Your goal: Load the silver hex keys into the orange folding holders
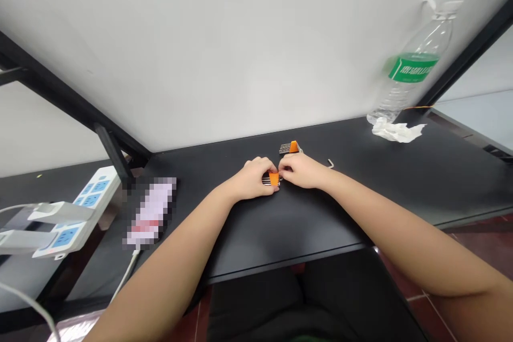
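My left hand [255, 179] is closed around an orange holder [273, 178] with several metal hex keys in it, just above the black table. Thumb and fingers grip it from the left side. My right hand [298, 170] is pinched at the holder's right edge, its fingertips touching or nearly touching it; what lies between them is too small to make out. Just behind the hands, a second orange holder with hex keys [294, 147] rests on the table. To the right of my right hand lies a loose L-shaped hex key [331, 163].
A clear plastic bottle with a green label [414, 68] stands at the back right against the wall, beside a crumpled tissue [398, 131]. On the left are a blurred-out phone [150, 211] with a cable and a white power strip [82, 214] with plugged-in chargers.
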`<move>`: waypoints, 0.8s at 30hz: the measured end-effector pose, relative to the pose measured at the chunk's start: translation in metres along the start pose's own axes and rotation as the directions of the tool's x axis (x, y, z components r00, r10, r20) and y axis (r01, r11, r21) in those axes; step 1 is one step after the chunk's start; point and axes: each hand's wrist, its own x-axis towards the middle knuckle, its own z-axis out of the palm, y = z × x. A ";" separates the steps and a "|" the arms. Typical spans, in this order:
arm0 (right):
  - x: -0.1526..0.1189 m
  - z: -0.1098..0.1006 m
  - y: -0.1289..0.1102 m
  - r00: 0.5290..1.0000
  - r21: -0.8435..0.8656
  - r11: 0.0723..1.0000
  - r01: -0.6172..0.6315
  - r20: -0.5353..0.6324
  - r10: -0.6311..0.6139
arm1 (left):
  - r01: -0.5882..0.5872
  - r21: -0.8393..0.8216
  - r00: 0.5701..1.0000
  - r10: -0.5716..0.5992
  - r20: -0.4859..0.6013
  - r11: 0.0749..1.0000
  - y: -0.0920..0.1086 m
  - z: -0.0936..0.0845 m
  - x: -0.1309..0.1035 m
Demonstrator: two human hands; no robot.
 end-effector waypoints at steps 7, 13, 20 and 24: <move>0.001 -0.002 -0.009 0.980 0.002 0.982 -0.190 0.053 0.189 | 0.015 -0.005 1.000 -0.015 -0.001 1.000 -0.001 0.002 0.001; 0.003 0.002 -0.010 0.969 -0.124 0.965 -0.233 0.057 0.241 | 0.011 -0.008 1.000 -0.010 0.015 1.000 0.002 0.000 0.001; 0.000 -0.011 -0.011 0.913 -0.299 0.880 -0.368 0.065 0.404 | 0.013 -0.030 1.000 -0.013 0.011 0.999 0.003 0.002 0.000; -0.010 -0.022 -0.002 0.931 -0.248 0.912 -0.326 0.084 0.356 | 0.011 -0.023 1.000 -0.011 0.010 1.000 0.002 0.002 0.000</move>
